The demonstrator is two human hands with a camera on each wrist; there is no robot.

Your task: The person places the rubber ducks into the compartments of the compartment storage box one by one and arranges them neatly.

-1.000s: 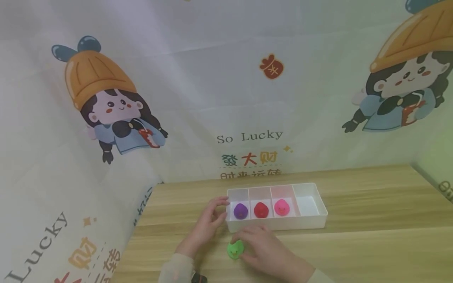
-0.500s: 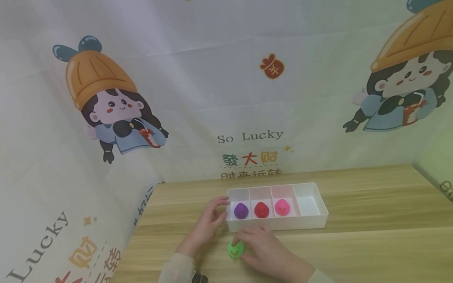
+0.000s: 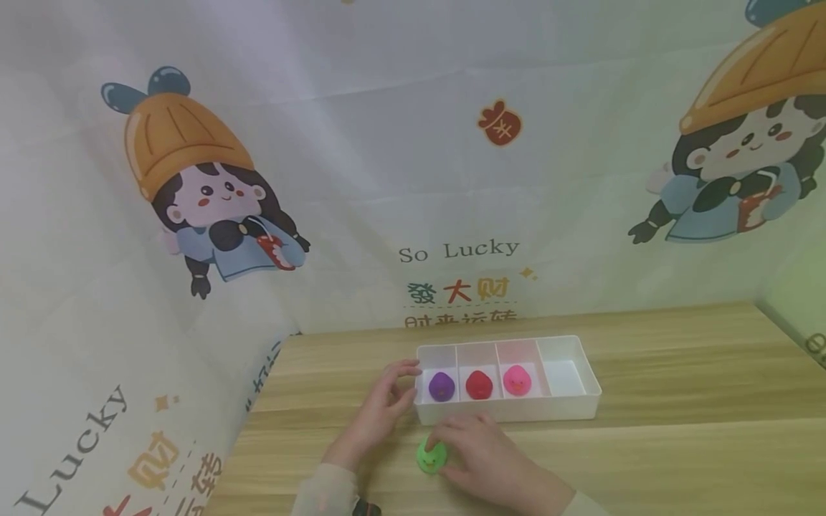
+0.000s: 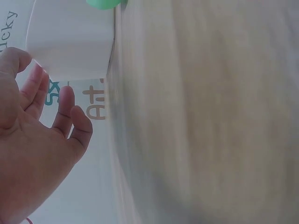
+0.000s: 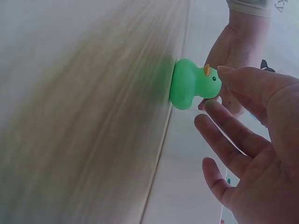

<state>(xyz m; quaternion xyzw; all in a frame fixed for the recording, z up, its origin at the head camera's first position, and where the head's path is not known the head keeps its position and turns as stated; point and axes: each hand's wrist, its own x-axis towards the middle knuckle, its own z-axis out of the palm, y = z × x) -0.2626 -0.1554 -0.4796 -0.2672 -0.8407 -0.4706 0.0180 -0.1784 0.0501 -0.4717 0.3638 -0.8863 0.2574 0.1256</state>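
My right hand point(image 3: 482, 457) pinches the head of a green rubber duck point(image 5: 184, 86) between thumb and index finger, with its other fingers spread loosely beside it. In the right wrist view the duck stands upright on the wooden table, orange beak outward. My left hand point(image 3: 382, 407) holds the left end of a white divided box point(image 3: 516, 411), thumb and fingertips at its rim. In the head view, a purple duck point(image 3: 442, 388), a red duck point(image 3: 479, 386) and a pink duck point(image 3: 517, 381) sit in the first three compartments from the left. The rightmost compartment holds nothing.
The wooden table point(image 3: 677, 380) reaches back to a cloth backdrop point(image 3: 361, 179) printed with cartoon figures and lettering. A black band point(image 3: 366, 508) shows by the left sleeve at the bottom edge. The green duck stands in front of the box's left half.
The whole head view has shifted slightly down and right. Both hands, the box and the ducks keep their places relative to each other.
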